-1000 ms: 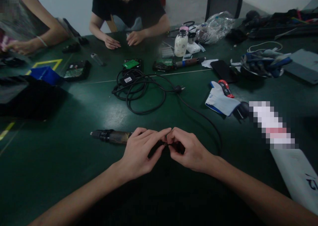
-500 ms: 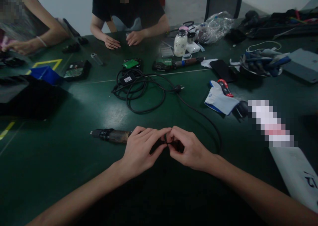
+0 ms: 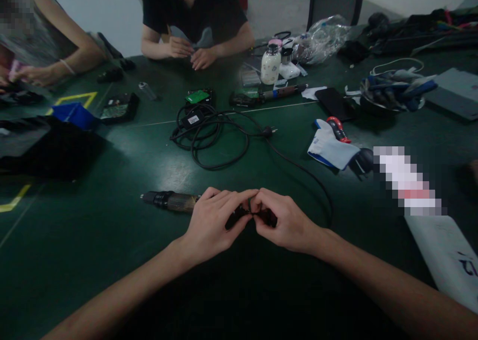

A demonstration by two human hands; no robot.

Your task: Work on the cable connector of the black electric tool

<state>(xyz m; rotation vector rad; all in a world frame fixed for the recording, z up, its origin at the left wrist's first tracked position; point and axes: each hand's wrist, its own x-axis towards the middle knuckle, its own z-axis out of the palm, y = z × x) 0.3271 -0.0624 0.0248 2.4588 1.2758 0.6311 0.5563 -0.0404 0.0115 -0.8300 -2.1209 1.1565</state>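
My left hand (image 3: 212,223) and my right hand (image 3: 286,220) meet just above the green table (image 3: 112,240) near its front edge. Both are closed in a pinch on a small dark object (image 3: 248,214) between the fingertips; it is too small and dark to name. A dark electric screwdriver (image 3: 168,200) lies on the table, its right end hidden behind my left hand. A black cable (image 3: 298,168) runs from near my right hand up to a coil (image 3: 209,131) in the middle.
Two people sit at the far side, one person's hands (image 3: 190,51) together at the table edge. Hard drives (image 3: 197,97), a white bottle (image 3: 271,63), a glove (image 3: 332,148), a red-handled tool (image 3: 338,129), a blue tray (image 3: 72,115) and a black bag (image 3: 48,148) lie about.
My two hands have stayed pinched together, shifting only slightly. The person opposite has lifted one hand from the table toward the chest.
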